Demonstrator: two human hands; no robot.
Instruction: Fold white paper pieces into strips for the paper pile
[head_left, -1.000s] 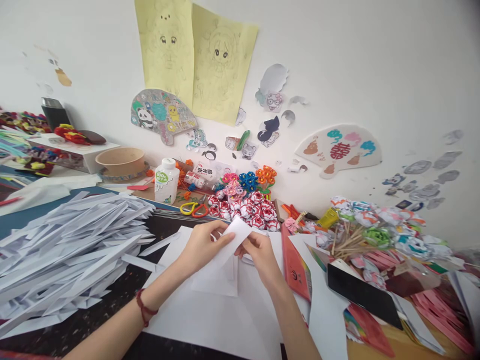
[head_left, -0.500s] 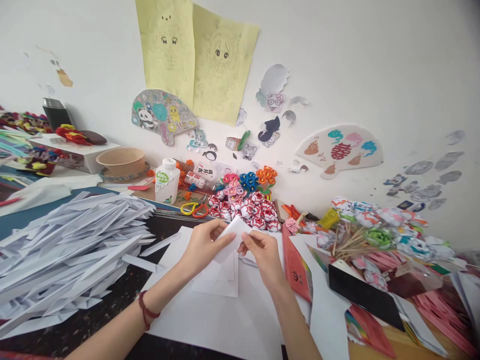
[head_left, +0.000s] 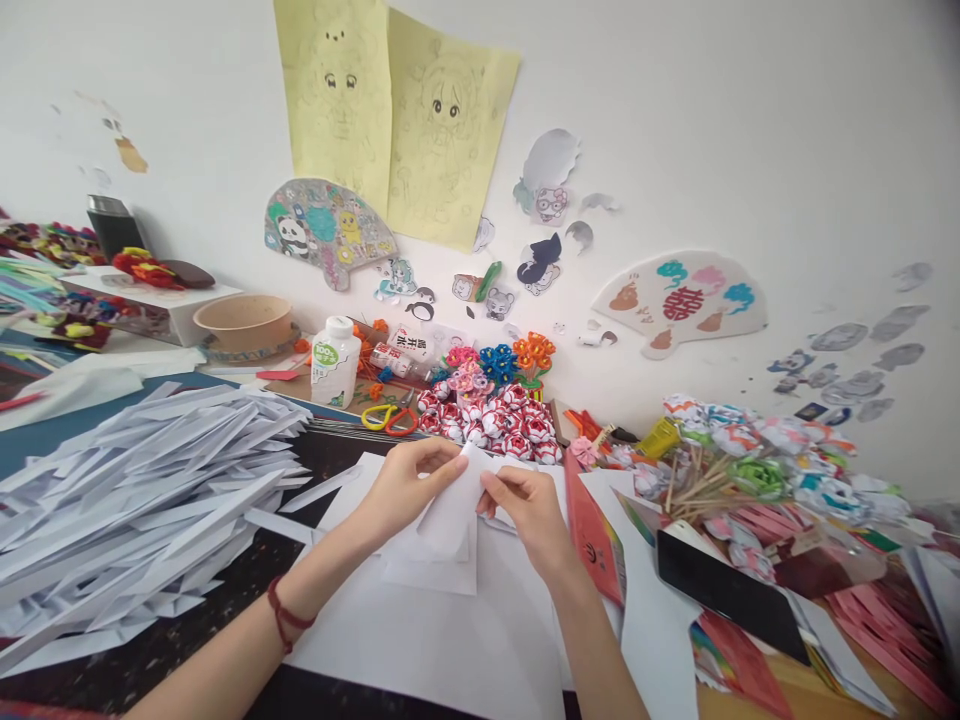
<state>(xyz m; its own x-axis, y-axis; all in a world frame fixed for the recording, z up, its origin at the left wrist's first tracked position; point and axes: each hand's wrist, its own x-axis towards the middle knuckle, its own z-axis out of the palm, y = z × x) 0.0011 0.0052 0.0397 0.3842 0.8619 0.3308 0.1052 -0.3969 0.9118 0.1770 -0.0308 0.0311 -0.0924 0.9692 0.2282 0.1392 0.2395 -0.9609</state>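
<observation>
Both my hands hold one small white paper piece [head_left: 452,512] just above the white sheets [head_left: 442,630] lying in front of me. My left hand [head_left: 409,488] pinches its upper left edge with thumb and fingers closed. My right hand [head_left: 529,510] pinches the right edge, fingers curled. The paper hangs down between the hands as a folded flap. A red cord sits on my left wrist.
A big heap of folded white paper strips [head_left: 135,500] fills the left. Behind the hands are red-and-white paper flowers [head_left: 495,420], a white glue bottle [head_left: 334,362], scissors [head_left: 386,415] and a bowl [head_left: 244,320]. A dark phone [head_left: 724,590] and red booklet [head_left: 592,530] lie to the right.
The paper piece, held up and pointing away a second ago, has been folded and turned down between my hands. The hands have stayed in nearly the same place.
</observation>
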